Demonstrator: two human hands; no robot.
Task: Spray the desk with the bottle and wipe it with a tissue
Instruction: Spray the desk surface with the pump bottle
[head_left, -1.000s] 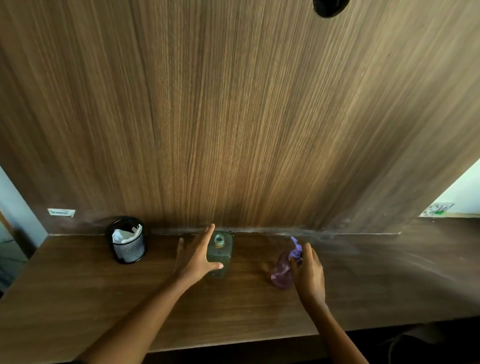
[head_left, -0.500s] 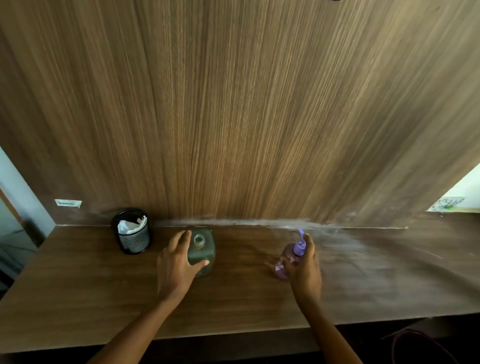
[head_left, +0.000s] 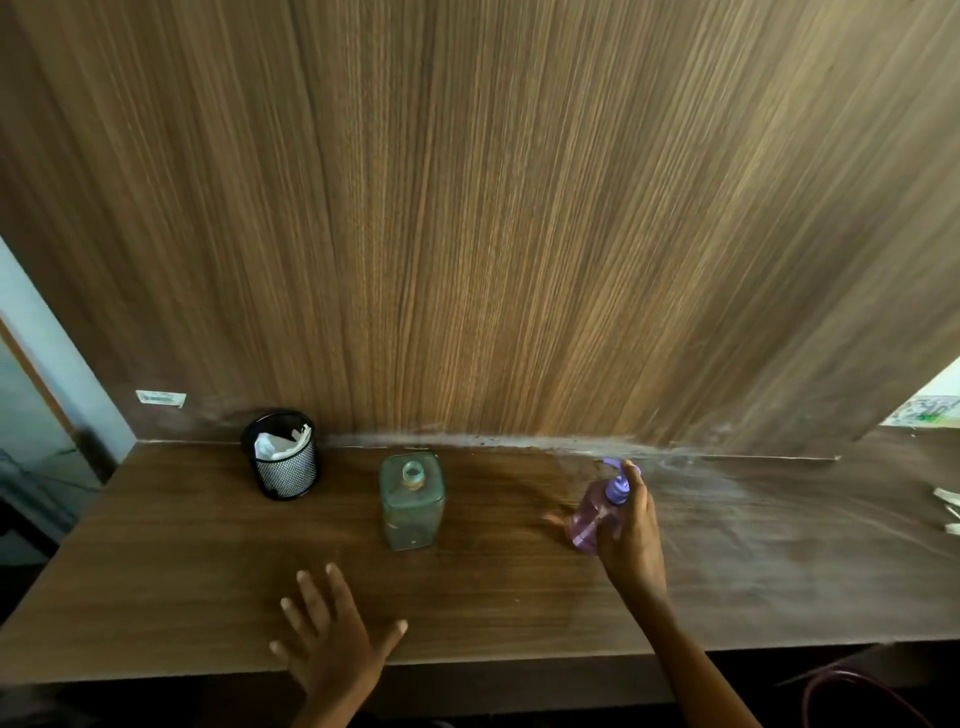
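Note:
My right hand (head_left: 631, 540) grips a small purple spray bottle (head_left: 596, 514), which stands tilted on the wooden desk (head_left: 519, 587) right of centre, with a finger over its purple nozzle. My left hand (head_left: 332, 639) lies over the desk's front edge with its fingers spread and holds nothing. White tissue (head_left: 278, 444) sticks out of a black mesh cup (head_left: 284, 457) at the back left. The desk surface right of the spray bottle looks pale and dusty.
A green glass bottle (head_left: 412, 499) without a cap stands at mid-desk, between my hands. A tall wood panel (head_left: 493, 208) rises behind the desk. White papers (head_left: 948, 506) lie at the far right edge. The floor shows dark below the front edge.
My left hand let go of the green glass bottle and drew back to the front edge. My right hand has closed round the spray bottle, which stays at the same spot.

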